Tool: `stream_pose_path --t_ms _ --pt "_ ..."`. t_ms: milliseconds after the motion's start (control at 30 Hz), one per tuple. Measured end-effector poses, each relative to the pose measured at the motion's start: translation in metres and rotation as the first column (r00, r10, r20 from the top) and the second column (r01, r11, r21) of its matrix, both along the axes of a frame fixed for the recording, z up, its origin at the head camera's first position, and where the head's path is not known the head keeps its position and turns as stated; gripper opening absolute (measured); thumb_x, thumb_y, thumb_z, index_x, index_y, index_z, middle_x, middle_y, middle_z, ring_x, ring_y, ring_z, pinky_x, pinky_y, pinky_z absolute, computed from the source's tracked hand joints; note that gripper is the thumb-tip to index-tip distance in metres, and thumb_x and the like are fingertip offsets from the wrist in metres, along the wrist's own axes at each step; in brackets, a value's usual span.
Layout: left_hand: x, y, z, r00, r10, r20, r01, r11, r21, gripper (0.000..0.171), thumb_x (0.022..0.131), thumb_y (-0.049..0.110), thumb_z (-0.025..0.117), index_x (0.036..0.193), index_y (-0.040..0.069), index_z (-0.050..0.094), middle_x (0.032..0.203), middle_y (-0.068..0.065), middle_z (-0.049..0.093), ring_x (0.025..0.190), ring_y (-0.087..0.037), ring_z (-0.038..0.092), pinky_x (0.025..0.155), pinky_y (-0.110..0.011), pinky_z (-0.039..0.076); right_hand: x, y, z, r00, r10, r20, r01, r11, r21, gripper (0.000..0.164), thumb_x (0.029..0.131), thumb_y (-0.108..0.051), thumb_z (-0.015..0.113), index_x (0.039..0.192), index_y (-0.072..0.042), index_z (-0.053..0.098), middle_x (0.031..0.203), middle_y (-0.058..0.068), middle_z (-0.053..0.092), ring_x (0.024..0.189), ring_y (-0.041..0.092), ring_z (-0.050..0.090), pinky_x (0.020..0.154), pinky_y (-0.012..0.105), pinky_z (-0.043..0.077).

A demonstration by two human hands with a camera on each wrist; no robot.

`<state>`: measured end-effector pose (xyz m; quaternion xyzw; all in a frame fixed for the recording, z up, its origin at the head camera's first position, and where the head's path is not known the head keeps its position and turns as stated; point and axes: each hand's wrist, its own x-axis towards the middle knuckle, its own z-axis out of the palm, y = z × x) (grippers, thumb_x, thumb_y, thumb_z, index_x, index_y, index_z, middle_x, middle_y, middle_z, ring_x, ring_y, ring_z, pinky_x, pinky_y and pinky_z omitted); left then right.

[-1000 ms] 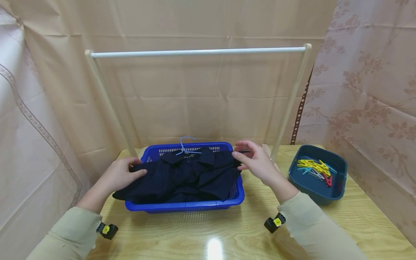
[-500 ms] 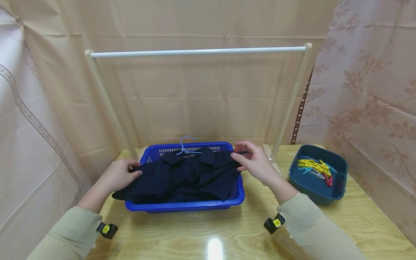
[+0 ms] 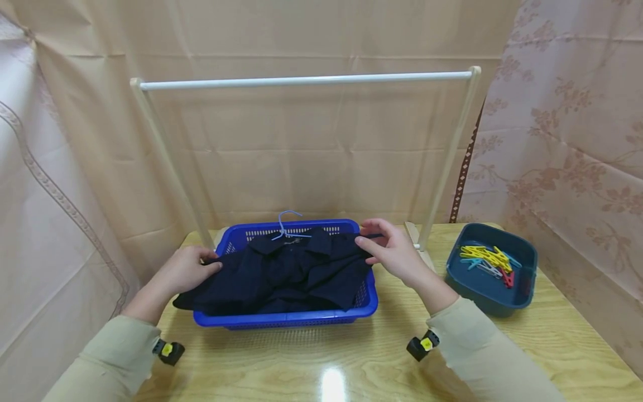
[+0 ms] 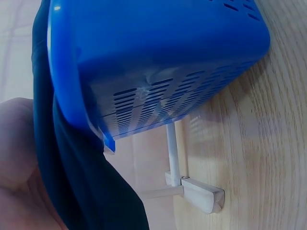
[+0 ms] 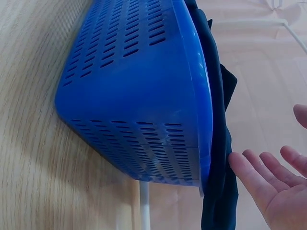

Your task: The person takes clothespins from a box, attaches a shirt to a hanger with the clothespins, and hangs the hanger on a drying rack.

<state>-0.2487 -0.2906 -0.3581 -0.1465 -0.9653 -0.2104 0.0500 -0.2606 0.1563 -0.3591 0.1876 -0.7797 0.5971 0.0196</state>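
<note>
A black collared shirt (image 3: 281, 273) lies spread over a blue plastic basket (image 3: 286, 319) on the table. Out of its collar sticks the hook of a light blue clothes hanger (image 3: 283, 223). My left hand (image 3: 187, 271) rests on the shirt's left shoulder, fingers loosely bent; in the left wrist view, part of the palm shows against the cloth, but the fingertips are hidden. At the shirt's right shoulder, my right hand (image 3: 394, 251) has its fingers relaxed and spread. One finger of it touches the cloth edge in the right wrist view, with nothing gripped.
Behind the basket stands a rack with a white crossbar (image 3: 306, 81) and two pale uprights. A dark bin (image 3: 522, 296) at the right holds several clothespins (image 3: 486, 258) in yellow, blue, grey and red. Cloth curtains (image 3: 311, 167) hang around the table (image 3: 281, 363).
Both hands have shifted only very slightly over the shirt, the left thumb drawing back a little and the right hand edging left. Shirt, hanger and basket look the same.
</note>
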Motion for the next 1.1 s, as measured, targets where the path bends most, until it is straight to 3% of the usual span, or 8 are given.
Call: stream_pose_path --t_ms 167,400,667,767,1100 --pt "-0.0033 0.0027 0.0015 0.999 0.007 0.047 -0.006 1.0 -0.007 0.017 0.095 0.019 0.07 0.097 0.002 0.076 0.09 -0.008 0.072 0.08 -0.023 0.064 0.076 -0.05 0.054 0.0016 -0.0019 0.0015 1.0 -0.008 0.003 0.008 1.0 0.004 0.048 0.098 -0.02 0.071 0.138 0.0 0.054 0.132 0.026 0.058 0.108 0.036 0.066 0.074 0.044 0.062" --pt "-0.005 0.0043 0.0024 0.999 -0.01 0.043 0.011 1.0 -0.018 0.013 0.094 0.016 0.07 0.091 0.004 0.075 0.085 -0.005 0.071 0.075 -0.021 0.062 0.073 -0.048 0.053 0.0014 -0.0028 0.0018 1.0 -0.011 0.004 0.011 1.0 0.015 0.048 0.098 -0.022 0.072 0.138 -0.001 0.055 0.131 0.021 0.06 0.109 0.037 0.066 0.076 0.047 0.061" --pt "-0.0076 0.0056 0.0 0.997 -0.066 0.049 0.068 0.997 -0.032 0.022 0.095 0.029 0.072 0.085 0.01 0.074 0.075 0.001 0.061 0.069 -0.016 0.053 0.064 -0.035 0.045 0.0015 -0.0024 0.0021 1.0 -0.005 0.002 0.005 1.0 0.022 0.048 0.098 -0.022 0.071 0.138 0.0 0.054 0.131 0.021 0.06 0.108 0.036 0.066 0.076 0.047 0.061" --pt "-0.0075 0.0064 -0.0008 0.995 -0.096 0.04 0.097 0.995 -0.024 0.019 0.093 0.025 0.074 0.083 0.009 0.072 0.076 -0.001 0.056 0.07 -0.018 0.05 0.063 -0.035 0.043 0.0016 -0.0024 0.0029 1.0 0.001 0.003 -0.001 1.0 0.022 0.049 0.098 -0.021 0.071 0.138 0.0 0.053 0.131 0.022 0.059 0.109 0.038 0.066 0.077 0.048 0.061" --pt "-0.0056 0.0046 0.0012 0.983 -0.178 0.048 0.179 0.984 -0.024 0.009 0.086 0.01 0.078 0.093 0.005 0.079 0.087 -0.004 0.058 0.078 -0.018 0.052 0.07 -0.037 0.045 0.0015 -0.0011 0.0029 1.0 -0.002 0.001 0.002 1.0 0.026 0.049 0.098 -0.022 0.071 0.138 0.0 0.054 0.131 0.022 0.059 0.108 0.036 0.066 0.077 0.05 0.06"
